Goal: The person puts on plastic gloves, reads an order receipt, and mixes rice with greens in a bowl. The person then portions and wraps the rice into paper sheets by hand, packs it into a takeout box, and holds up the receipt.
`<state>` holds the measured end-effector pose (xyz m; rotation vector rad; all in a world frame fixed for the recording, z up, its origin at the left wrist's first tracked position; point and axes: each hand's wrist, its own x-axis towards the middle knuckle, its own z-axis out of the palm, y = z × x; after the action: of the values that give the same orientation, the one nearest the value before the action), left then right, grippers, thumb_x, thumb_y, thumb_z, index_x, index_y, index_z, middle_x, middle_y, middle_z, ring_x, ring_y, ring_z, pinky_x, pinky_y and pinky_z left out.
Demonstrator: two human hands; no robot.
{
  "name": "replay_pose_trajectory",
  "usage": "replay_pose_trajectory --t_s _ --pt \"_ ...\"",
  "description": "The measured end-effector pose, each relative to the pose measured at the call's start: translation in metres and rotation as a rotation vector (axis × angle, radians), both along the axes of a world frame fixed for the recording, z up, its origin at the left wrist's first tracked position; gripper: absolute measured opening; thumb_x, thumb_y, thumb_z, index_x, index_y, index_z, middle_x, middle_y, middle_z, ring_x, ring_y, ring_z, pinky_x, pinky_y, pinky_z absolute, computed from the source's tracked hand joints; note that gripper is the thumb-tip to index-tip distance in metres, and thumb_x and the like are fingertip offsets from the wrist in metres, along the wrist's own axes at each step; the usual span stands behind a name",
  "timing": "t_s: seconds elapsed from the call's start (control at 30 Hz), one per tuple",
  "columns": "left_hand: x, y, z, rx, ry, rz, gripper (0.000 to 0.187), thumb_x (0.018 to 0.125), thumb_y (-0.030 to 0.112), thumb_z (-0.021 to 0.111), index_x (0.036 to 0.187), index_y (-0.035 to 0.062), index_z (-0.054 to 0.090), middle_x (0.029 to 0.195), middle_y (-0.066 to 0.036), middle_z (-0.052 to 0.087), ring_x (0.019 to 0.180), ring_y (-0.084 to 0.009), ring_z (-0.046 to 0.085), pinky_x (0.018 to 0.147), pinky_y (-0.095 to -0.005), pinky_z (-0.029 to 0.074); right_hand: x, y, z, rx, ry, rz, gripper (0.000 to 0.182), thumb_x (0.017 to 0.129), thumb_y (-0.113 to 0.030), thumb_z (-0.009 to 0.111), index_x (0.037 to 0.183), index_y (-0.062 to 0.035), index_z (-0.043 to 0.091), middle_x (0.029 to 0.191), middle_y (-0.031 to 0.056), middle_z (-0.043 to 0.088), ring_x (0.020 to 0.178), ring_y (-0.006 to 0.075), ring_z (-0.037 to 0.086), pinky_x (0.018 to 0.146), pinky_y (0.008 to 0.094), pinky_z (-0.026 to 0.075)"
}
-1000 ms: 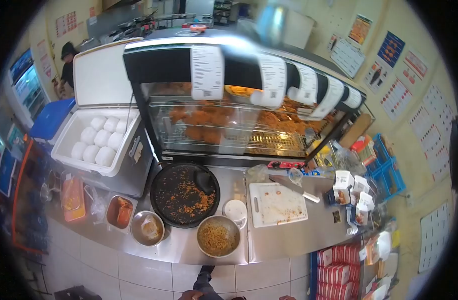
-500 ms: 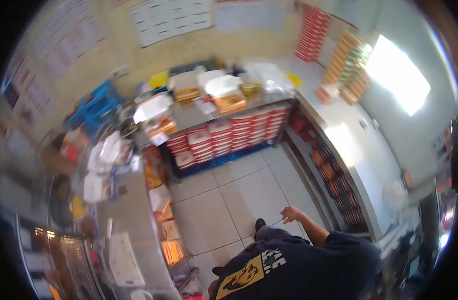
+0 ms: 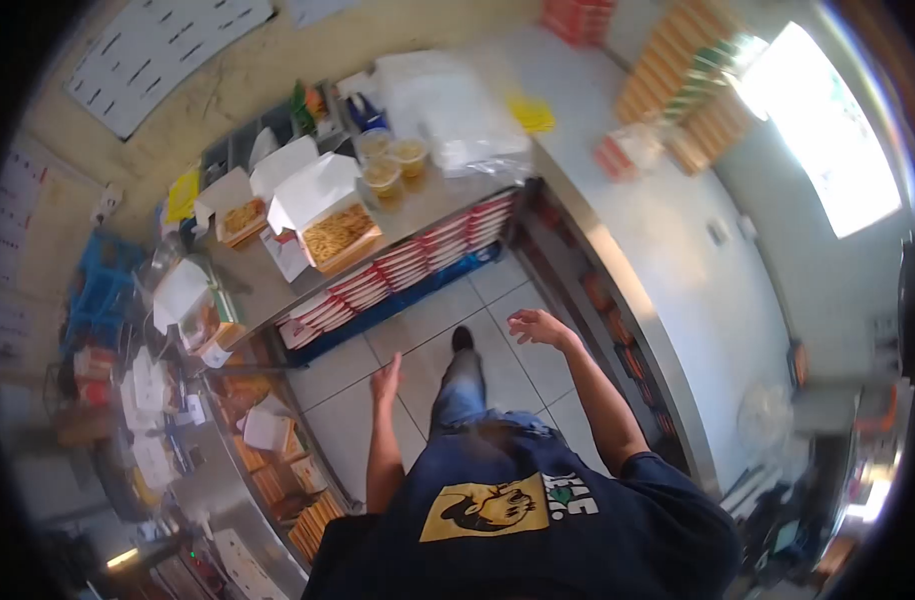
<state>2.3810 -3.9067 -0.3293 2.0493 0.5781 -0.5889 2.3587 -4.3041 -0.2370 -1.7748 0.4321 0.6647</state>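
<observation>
In front of the table (image 3: pixel 250 278), the left hand (image 3: pixel 386 378) and right hand (image 3: pixel 540 328) reach out, well apart, above the floor (image 3: pixel 428 365). The left's fingers are loosely spread; the right's are parted and slightly curled. A food box (image 3: pixel 341 238) stands, lid up, at the table's front edge. Lidded cups (image 3: pixel 383 178) and plastic bags (image 3: pixel 448 110) sit toward its right end; red boxes (image 3: pixel 363 288) stack beneath it.

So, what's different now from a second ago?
The person has turned right, from the black tray, now out of view, to the bench. The left hand has come into view in front of the body, and the right hand reaches forward too. Both look empty; nothing was visibly picked up or let go. The noodle box stays open on the bench, the cartons stacked below.
</observation>
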Motion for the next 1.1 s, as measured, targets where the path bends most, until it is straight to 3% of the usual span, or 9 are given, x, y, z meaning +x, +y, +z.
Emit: replay_pose_trajectory --t_s 0.17,0.23,0.33,0.43,0.53,0.57,0.97,1.07,1.1 --pt "0.081 -0.051 -0.096 0.091 -0.163 -0.051 0.054 0.086 0.057 0.057 0.075 0.0046 0.065 0.065 -0.010 0.065 0.061 -0.0234 0.063 0.064 -0.0383 0.050 0.149 0.033 -0.145 -0.198 -0.221 0.623 0.034 0.092 -0.034 0.058 0.116 -0.0109 0.061 0.098 0.0065 0.068 0.082 0.0170 0.067 0.072 0.0312 0.050" --pt "0.117 -0.048 -0.091 -0.074 -0.054 0.338 0.052 0.088 0.055 0.055 0.076 0.0049 0.063 0.062 -0.009 0.064 0.058 -0.0227 0.063 0.060 -0.0379 0.050 0.172 0.046 -0.148 -0.134 -0.193 0.746 0.038 0.091 -0.035 0.059 0.120 -0.0096 0.059 0.108 0.0069 0.064 0.095 0.0201 0.064 0.074 0.0340 0.050" --pt "0.193 0.017 -0.156 -0.145 -0.205 0.781 0.047 0.093 0.049 0.052 0.078 0.0057 0.057 0.055 -0.008 0.059 0.050 -0.0205 0.061 0.048 -0.0349 0.048 0.195 0.053 -0.127 0.535 0.003 0.518 0.048 0.096 -0.037 0.056 0.127 0.0006 0.052 0.106 0.0133 0.064 0.092 0.0230 0.066 0.075 0.0352 0.052" --pt "0.241 0.072 -0.200 -0.133 -0.454 1.415 0.045 0.093 0.044 0.055 0.082 0.0003 0.053 0.066 -0.017 0.063 0.057 -0.0295 0.064 0.050 -0.0400 0.049 0.177 -0.002 -0.164 0.389 0.271 0.507 0.024 0.096 -0.025 0.056 0.107 -0.0040 0.057 0.087 0.0075 0.062 0.081 0.0177 0.064 0.074 0.0326 0.051" --pt "0.260 0.139 -0.330 0.304 -0.544 1.160 0.048 0.087 0.043 0.062 0.088 -0.0051 0.056 0.081 -0.025 0.065 0.077 -0.0405 0.065 0.068 -0.0457 0.052 0.154 -0.096 -0.220 0.030 0.359 0.721 0.012 0.091 -0.019 0.058 0.087 -0.0086 0.059 0.083 0.0051 0.059 0.074 0.0146 0.058 0.069 0.0317 0.049" --pt "0.269 0.144 -0.303 0.533 -0.517 1.044 0.050 0.085 0.043 0.064 0.090 -0.0064 0.056 0.084 -0.026 0.065 0.082 -0.0432 0.064 0.074 -0.0471 0.052 0.154 -0.107 -0.220 -0.039 0.403 0.745 0.012 0.091 -0.020 0.058 0.087 -0.0084 0.059 0.082 0.0053 0.059 0.073 0.0149 0.058 0.069 0.0318 0.049" --pt "0.303 0.147 -0.332 0.160 -0.482 0.976 0.030 0.089 0.022 0.055 0.096 -0.0079 0.055 0.090 -0.027 0.060 0.088 -0.0447 0.056 0.082 -0.0487 0.047 0.184 -0.102 -0.188 -0.342 0.542 0.854 0.021 0.091 -0.025 0.057 0.085 -0.0053 0.060 0.075 0.0084 0.059 0.070 0.0187 0.060 0.064 0.0331 0.049" --pt "0.284 0.144 -0.291 0.644 -0.169 0.510 0.018 0.074 0.015 0.063 0.084 0.0009 0.067 0.089 -0.022 0.060 0.088 -0.0339 0.056 0.083 -0.0398 0.044 0.190 -0.088 -0.180 -0.342 0.521 0.931 0.024 0.091 -0.027 0.057 0.084 -0.0045 0.060 0.074 0.0092 0.059 0.070 0.0196 0.061 0.063 0.0334 0.049" --pt "0.290 0.139 -0.332 0.619 -0.310 0.782 0.017 0.073 0.015 0.062 0.082 0.0017 0.068 0.088 -0.020 0.060 0.089 -0.0320 0.055 0.085 -0.0392 0.042 0.192 -0.084 -0.177 -0.332 0.510 0.969 0.024 0.091 -0.027 0.057 0.084 -0.0043 0.060 0.073 0.0094 0.059 0.069 0.0199 0.061 0.062 0.0335 0.048"
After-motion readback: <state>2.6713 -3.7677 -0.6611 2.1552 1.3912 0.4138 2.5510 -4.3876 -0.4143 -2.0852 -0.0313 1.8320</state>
